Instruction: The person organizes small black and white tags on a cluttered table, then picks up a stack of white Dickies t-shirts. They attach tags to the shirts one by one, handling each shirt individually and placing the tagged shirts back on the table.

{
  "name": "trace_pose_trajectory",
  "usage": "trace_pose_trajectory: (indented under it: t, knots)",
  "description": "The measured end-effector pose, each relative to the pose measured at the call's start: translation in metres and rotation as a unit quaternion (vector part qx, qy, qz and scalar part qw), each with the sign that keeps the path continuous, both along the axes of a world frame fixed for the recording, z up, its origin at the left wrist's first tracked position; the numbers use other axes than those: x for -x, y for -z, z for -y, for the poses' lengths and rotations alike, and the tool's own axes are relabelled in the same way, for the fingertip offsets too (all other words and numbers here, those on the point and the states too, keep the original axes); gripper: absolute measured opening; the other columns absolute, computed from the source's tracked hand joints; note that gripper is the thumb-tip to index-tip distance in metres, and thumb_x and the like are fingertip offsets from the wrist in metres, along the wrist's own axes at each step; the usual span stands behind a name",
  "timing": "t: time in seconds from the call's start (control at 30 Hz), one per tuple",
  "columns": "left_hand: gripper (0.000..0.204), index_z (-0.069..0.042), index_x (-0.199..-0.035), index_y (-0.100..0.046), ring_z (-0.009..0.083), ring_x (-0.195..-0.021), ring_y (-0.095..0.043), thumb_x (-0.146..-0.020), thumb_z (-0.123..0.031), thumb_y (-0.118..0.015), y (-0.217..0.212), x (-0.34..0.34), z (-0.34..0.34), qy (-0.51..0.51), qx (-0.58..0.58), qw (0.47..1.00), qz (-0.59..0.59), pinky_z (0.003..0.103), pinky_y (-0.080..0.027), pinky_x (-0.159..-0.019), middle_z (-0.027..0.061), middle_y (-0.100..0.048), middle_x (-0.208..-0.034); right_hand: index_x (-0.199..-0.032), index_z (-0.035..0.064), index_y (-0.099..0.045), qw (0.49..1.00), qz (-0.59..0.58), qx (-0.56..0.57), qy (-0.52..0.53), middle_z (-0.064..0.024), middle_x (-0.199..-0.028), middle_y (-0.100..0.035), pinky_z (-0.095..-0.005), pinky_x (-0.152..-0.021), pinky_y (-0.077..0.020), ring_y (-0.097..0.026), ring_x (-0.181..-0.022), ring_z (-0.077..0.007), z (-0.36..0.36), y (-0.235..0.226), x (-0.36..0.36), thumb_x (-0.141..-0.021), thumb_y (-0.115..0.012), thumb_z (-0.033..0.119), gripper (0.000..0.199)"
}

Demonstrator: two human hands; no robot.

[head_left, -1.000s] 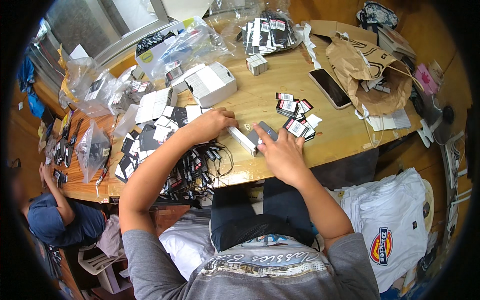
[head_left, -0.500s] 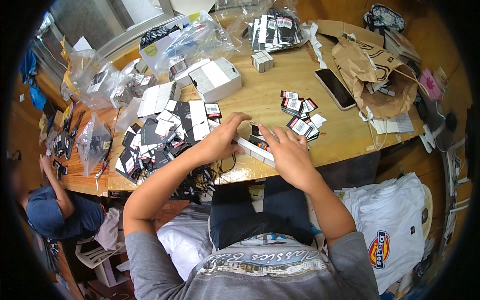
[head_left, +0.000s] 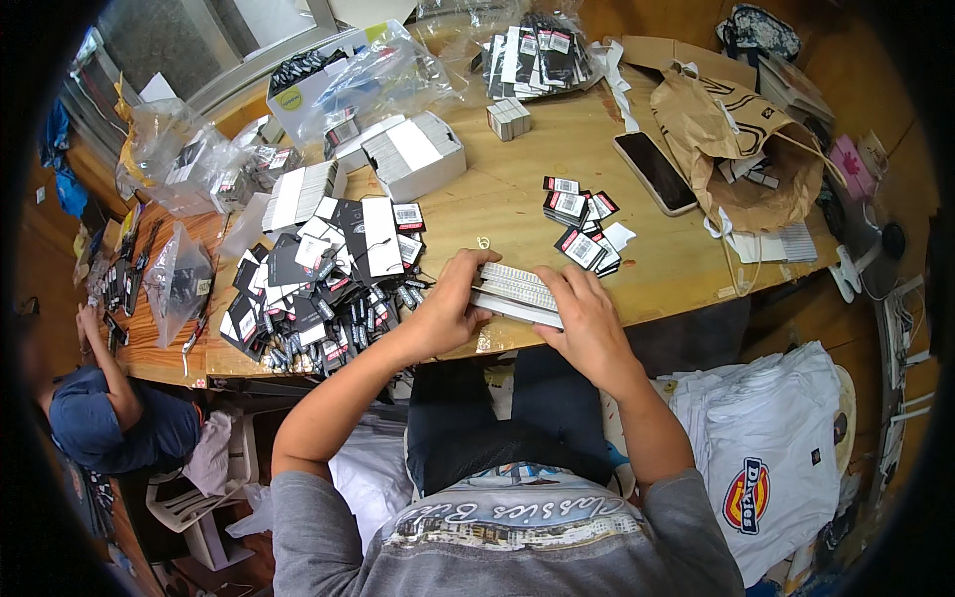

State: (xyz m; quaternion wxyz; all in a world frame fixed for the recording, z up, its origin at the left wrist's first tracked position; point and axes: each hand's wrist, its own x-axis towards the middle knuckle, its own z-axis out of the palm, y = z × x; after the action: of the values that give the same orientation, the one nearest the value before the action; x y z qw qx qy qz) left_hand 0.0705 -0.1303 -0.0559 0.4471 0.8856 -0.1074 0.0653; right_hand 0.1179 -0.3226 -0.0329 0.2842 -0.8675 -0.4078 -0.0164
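Observation:
My left hand (head_left: 453,308) and my right hand (head_left: 587,320) both grip one long stack of white cards (head_left: 517,292), held level just above the front edge of the wooden table (head_left: 557,169). The left fingers wrap the stack's left end, the right hand covers its right end. Left of my hands lies a heap of black and white hang tags with strings (head_left: 318,279). A small pile of black tags (head_left: 585,227) lies just beyond my right hand.
A white box of cards (head_left: 416,156), clear plastic bags (head_left: 383,80), a phone (head_left: 655,172) and a brown paper bag (head_left: 741,139) lie on the table. White folded shirts (head_left: 771,448) are at my right. Another person (head_left: 109,413) sits at the left.
Both hands have closed on the card stack and drawn it toward the table's near edge; earlier they were picking among tags farther in on the table.

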Motion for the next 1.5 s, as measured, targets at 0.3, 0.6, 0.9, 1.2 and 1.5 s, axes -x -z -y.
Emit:
trace_pose_trajectory:
  t: [0.3, 0.6, 0.9, 1.2, 1.5]
  knots:
    - [0.067, -0.002, -0.118, -0.023, 0.0251, -0.111, -0.032, -0.063, 0.005, -0.060, 0.003, 0.004, 0.008, -0.054, -0.013, 0.998, 0.024, 0.033, -0.026, -0.093, 0.0134, -0.035, -0.112, -0.110, 0.0042, -0.040, 0.998, 0.030, -0.033, -0.043, -0.0126, -0.096, -0.045, -0.0342, -0.080, -0.0369, -0.044, -0.091, -0.0283, -0.009, 0.009, -0.012, -0.059, -0.066, 0.006, 0.058]
    - [0.082, -0.003, -0.120, -0.015, 0.0203, -0.106, -0.040, -0.060, -0.005, -0.071, -0.013, -0.005, 0.031, -0.111, 0.288, 0.951, 0.012, 0.032, -0.032, -0.089, 0.0146, -0.038, -0.113, -0.114, 0.0036, -0.030, 0.879, -0.317, -0.341, -0.104, -0.0153, -0.105, -0.044, -0.0341, -0.085, -0.0349, -0.043, -0.102, -0.0281, -0.044, 0.048, -0.025, -0.060, -0.066, 0.009, 0.065]
    - [0.064, 0.000, -0.110, -0.034, 0.0204, -0.093, -0.049, -0.059, -0.010, -0.072, 0.006, 0.014, 0.015, -0.298, 0.351, 0.887, -0.044, 0.031, -0.040, -0.081, 0.0119, -0.049, -0.101, -0.105, 0.0059, -0.048, 0.989, -0.080, -0.043, -0.118, -0.0149, -0.101, -0.046, -0.0333, -0.082, -0.0367, -0.044, -0.097, -0.0284, -0.027, 0.016, -0.063, -0.064, -0.061, 0.011, 0.043]
    - [0.059, 0.001, -0.109, -0.039, 0.0216, -0.090, -0.053, -0.061, -0.014, -0.070, -0.012, 0.038, -0.018, -0.111, 0.676, 0.728, -0.019, 0.035, -0.041, -0.082, 0.0095, -0.052, -0.097, -0.067, 0.0023, -0.059, 0.997, -0.060, -0.032, -0.027, -0.0136, -0.068, -0.059, -0.0337, -0.061, -0.0447, -0.057, -0.066, -0.0283, -0.098, 0.030, -0.083, -0.064, -0.063, 0.015, 0.013]
    - [0.052, -0.002, -0.106, -0.042, 0.0182, -0.088, -0.053, -0.061, -0.004, -0.067, -0.008, 0.016, 0.013, -0.042, 0.698, 0.707, -0.109, 0.033, -0.042, -0.081, 0.0067, -0.052, -0.095, -0.069, -0.0021, -0.058, 0.890, -0.302, -0.327, -0.096, -0.0053, -0.065, -0.056, -0.0223, -0.054, -0.0405, -0.050, -0.057, -0.0093, -0.085, 0.014, -0.065, -0.066, -0.059, -0.001, 0.004]
